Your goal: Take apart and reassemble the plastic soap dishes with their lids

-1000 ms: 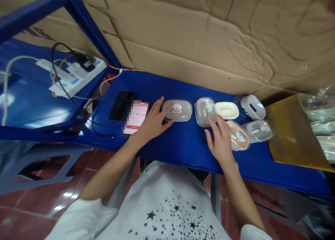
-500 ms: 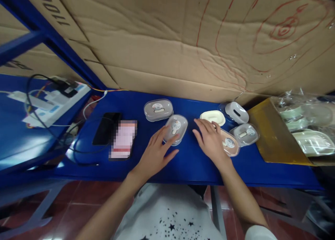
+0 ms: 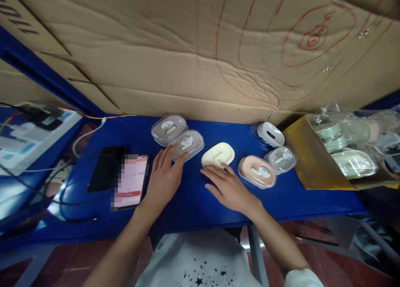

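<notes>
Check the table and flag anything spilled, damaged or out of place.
Nothing looks spilled or broken. The cream dish by the right hand stands out: it looks uncovered, unlike the peach dish. At the back, the white piece appears tipped.

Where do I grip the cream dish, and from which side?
Best, I'd judge, by opposite long edges, coming from the near right with the right hand. The cream dish is a low oval lying flat, its length running near left to far right, so that approach spans its narrower width.
</notes>
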`<state>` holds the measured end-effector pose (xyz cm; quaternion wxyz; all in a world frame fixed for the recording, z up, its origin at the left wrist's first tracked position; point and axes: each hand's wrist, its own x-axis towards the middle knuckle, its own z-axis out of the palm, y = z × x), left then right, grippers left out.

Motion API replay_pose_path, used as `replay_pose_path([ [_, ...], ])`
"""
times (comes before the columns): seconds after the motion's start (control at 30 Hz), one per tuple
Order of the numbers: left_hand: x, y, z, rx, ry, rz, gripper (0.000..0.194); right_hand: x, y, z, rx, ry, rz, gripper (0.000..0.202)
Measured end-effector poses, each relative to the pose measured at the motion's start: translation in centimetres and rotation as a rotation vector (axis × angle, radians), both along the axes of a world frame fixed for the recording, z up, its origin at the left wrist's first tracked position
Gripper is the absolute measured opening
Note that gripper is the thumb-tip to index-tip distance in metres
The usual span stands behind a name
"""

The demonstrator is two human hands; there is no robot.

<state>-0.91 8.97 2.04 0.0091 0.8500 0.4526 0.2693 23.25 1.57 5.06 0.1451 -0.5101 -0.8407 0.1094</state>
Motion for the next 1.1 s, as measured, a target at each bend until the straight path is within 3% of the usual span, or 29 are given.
replay_pose_path([
  [0.07, 0.7, -1.3, 0.4, -0.003, -0.014, -0.055, 0.042, 1.9, 0.2, 1.1, 0.021, 0.028, -0.010, 0.043],
  [0.2, 2.6, -4.4, 0.0, -0.054, 0.074, -0.222, 0.038, 9.9, 3.5, 2.5, 0.112, -0.149, -0.382, 0.044],
  [0.3, 3.1, -5.3, -1.0, -0.076, 0.130, -0.234, 0.039, 15.9, 6.7, 2.8, 0.050, -0.423, -0.684, 0.046],
  [0.4, 2.6, -4.9, -1.7, -0.090, 0.129, -0.166, 0.033, 18.4, 8.5, 2.7, -0.021, -0.512, -0.723, 0.035],
  [0.47, 1.9, -4.5, -1.8, -0.087, 0.115, -0.095, 0.024, 17.8, 8.5, 2.7, -0.020, -0.512, -0.690, 0.031],
  [0.57, 0.9, -4.0, -1.9, -0.084, 0.108, -0.028, 0.013, 14.2, 6.3, 2.8, 0.078, -0.471, -0.584, 0.034],
  [0.67, 0.2, -3.8, -1.9, -0.118, 0.056, -0.034, 0.011, 8.9, 1.6, 2.9, 0.235, -0.348, -0.316, 0.041],
  [0.77, -0.2, -3.8, -2.0, -0.159, -0.049, -0.037, 0.012, 4.1, -3.8, 2.4, 0.248, -0.242, -0.058, 0.050],
  [0.87, -0.2, -3.8, -2.2, -0.176, -0.074, -0.028, 0.012, 1.3, -7.3, 1.1, 0.206, -0.203, 0.101, 0.049],
  [0.97, 0.0, -3.8, -2.1, -0.176, -0.067, -0.019, 0.011, 0.5, -8.3, -0.3, 0.172, -0.202, 0.129, 0.046],
  [1.1, 0.2, -4.0, -1.4, -0.188, -0.166, -0.032, 0.013, 1.0, -7.1, -1.0, 0.111, -0.109, 0.141, 0.044],
])
